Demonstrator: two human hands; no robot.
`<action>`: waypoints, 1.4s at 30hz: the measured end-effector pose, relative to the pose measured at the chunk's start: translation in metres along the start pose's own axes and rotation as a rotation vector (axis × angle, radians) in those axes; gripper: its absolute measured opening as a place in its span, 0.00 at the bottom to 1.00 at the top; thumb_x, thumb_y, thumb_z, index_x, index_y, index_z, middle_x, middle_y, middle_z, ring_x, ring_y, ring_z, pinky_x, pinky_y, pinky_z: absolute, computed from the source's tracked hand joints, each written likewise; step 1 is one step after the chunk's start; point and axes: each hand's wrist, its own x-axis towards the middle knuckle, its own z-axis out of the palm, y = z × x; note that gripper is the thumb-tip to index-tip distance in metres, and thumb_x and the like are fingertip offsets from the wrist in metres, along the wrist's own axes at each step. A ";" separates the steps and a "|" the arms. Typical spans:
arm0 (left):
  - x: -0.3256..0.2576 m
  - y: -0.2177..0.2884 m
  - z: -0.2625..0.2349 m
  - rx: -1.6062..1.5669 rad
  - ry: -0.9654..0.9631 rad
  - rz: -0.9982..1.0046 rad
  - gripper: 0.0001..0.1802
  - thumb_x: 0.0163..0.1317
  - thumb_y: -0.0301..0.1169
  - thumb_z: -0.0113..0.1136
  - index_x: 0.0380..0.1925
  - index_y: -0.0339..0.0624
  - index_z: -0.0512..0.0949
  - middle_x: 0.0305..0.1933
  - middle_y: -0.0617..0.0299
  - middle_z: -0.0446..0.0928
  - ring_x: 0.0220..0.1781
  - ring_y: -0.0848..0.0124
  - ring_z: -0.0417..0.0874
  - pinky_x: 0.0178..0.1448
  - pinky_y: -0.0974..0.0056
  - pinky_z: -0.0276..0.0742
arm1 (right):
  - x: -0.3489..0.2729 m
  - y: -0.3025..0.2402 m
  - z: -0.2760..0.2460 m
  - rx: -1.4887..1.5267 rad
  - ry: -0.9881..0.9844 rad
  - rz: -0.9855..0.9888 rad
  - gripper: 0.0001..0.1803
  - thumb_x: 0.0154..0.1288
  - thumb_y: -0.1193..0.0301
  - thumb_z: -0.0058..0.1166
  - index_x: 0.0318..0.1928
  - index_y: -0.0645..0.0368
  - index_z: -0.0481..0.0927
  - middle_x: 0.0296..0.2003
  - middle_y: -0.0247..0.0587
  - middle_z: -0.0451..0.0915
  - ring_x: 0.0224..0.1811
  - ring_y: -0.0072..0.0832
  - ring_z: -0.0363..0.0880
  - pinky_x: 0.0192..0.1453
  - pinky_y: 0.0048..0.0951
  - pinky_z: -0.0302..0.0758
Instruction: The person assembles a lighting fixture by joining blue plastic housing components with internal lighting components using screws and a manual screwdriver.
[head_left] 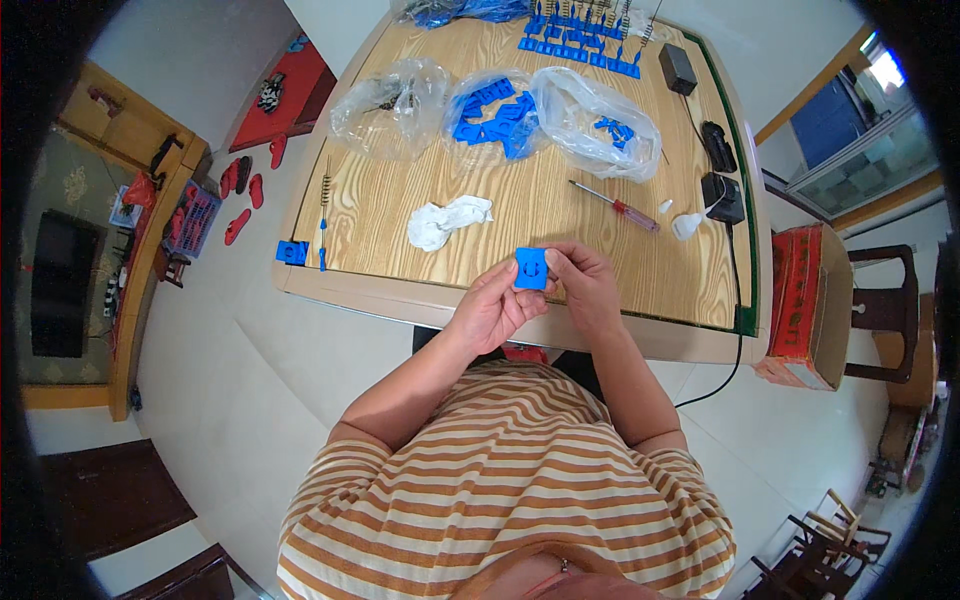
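Observation:
Between my two hands, over the table's near edge, is a small flat blue plastic piece [531, 269] with a rounded cut-out. My left hand [497, 304] pinches its left side with the thumb in front. From the right, my right hand [586, 284] grips the opposite edge. Beyond them lies a crumpled white tissue [448, 221]. Off to the left, another blue plastic block [292, 252] rests at the table edge, beside a thin blue rod with a spring [325, 215].
Clear bags hold springs [392, 108], blue blocks [497, 122] and small blue parts [614, 133]. A red-handled screwdriver [622, 208] lies right of centre. Several spring-and-rod pieces [578, 45] line the far side. A black adapter [722, 198] trails a cable; a cardboard box [805, 305] stands beyond the right edge.

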 end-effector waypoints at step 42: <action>0.005 0.017 0.027 0.460 0.306 -0.057 0.19 0.72 0.39 0.40 0.48 0.34 0.71 0.39 0.55 0.79 0.34 0.69 0.83 0.40 0.68 0.82 | 0.001 0.003 0.000 -0.019 -0.076 0.070 0.13 0.59 0.78 0.54 0.45 0.63 0.74 0.38 0.33 0.78 0.39 0.18 0.75 0.45 0.22 0.73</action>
